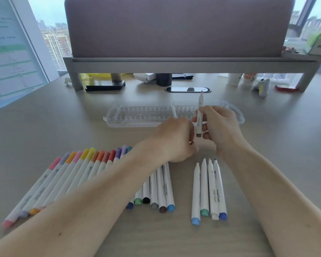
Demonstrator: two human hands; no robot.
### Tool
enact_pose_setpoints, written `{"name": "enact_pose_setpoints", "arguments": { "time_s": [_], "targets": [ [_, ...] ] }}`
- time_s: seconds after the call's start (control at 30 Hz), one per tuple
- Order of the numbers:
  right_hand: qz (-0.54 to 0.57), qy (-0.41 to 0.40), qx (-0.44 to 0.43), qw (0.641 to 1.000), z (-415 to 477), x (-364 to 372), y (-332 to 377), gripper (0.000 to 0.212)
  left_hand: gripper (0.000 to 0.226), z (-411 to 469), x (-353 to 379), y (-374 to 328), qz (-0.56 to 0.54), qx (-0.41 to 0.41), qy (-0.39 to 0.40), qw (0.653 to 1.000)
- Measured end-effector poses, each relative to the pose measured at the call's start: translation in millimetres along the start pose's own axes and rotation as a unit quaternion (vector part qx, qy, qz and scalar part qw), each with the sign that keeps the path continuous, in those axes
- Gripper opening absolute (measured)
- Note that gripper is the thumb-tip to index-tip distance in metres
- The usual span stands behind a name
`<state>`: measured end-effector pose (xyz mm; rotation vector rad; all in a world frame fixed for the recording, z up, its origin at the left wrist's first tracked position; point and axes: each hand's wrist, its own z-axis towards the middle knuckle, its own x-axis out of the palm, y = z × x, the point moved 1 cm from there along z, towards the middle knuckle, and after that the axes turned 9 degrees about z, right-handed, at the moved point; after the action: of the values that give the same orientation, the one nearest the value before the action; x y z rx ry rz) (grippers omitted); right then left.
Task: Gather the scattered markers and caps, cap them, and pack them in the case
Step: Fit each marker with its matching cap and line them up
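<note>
My right hand (218,125) holds an uncapped white marker (200,112) upright, tip up, its brown end down, in front of the clear plastic case (137,115). My left hand (176,140) is curled just left of it, pinching a small reddish-brown thing that looks like a cap (192,143), mostly hidden. A long row of capped markers (78,169) lies at the left, partly under my left forearm. Several uncapped white markers (208,190) lie side by side at the right.
The open case lies across the desk beyond my hands. Behind it stand a monitor riser (174,64), a phone (187,89), cups and small clutter. A paper sheet (9,52) leans at the far left. Bare desk stretches to the right.
</note>
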<state>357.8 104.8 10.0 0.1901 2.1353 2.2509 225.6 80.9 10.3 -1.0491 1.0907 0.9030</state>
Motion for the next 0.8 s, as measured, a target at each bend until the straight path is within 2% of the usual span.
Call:
{"name": "enact_pose_setpoints", "arguments": {
  "time_s": [0.1,0.17,0.27,0.33,0.4,0.47,0.53,0.67,0.8],
  "targets": [
    [-0.011,0.000,-0.008,1.000,0.8,0.3,-1.7,0.026,0.004,1.0,-2.5,1.6,0.013,0.009,0.012,1.000],
    [-0.017,0.005,-0.010,1.000,2.2,0.6,-0.9,0.025,0.005,-4.0,-8.9,8.0,0.008,0.015,0.024,1.000],
    [-0.034,0.060,-0.016,0.998,-1.3,5.6,-0.5,0.024,0.008,-16.0,-25.9,31.5,-0.096,-0.018,-0.037,0.995],
    [-0.045,0.123,-0.027,0.991,-7.7,10.5,-0.6,0.023,0.009,-23.6,-35.2,51.2,-0.222,-0.065,-0.124,0.965],
    [-0.058,0.188,-0.036,0.980,-15.0,15.6,0.2,0.021,0.012,-29.8,-37.3,65.8,-0.351,-0.107,-0.194,0.910],
    [-0.074,0.234,-0.044,0.968,-20.9,19.7,2.0,0.019,0.011,-32.1,-36.2,70.1,-0.454,-0.129,-0.232,0.851],
    [-0.093,0.264,-0.053,0.959,-25.5,22.3,3.3,0.020,0.006,-32.0,-34.9,70.7,-0.499,-0.131,-0.254,0.818],
    [-0.101,0.295,-0.056,0.949,-29.7,24.2,3.6,0.020,0.006,-31.6,-33.1,68.7,-0.524,-0.123,-0.251,0.804],
    [-0.102,0.300,-0.040,0.948,-29.0,23.1,1.9,0.019,0.007,-31.9,-32.4,66.8,-0.530,-0.108,-0.235,0.807]
  ]
}}
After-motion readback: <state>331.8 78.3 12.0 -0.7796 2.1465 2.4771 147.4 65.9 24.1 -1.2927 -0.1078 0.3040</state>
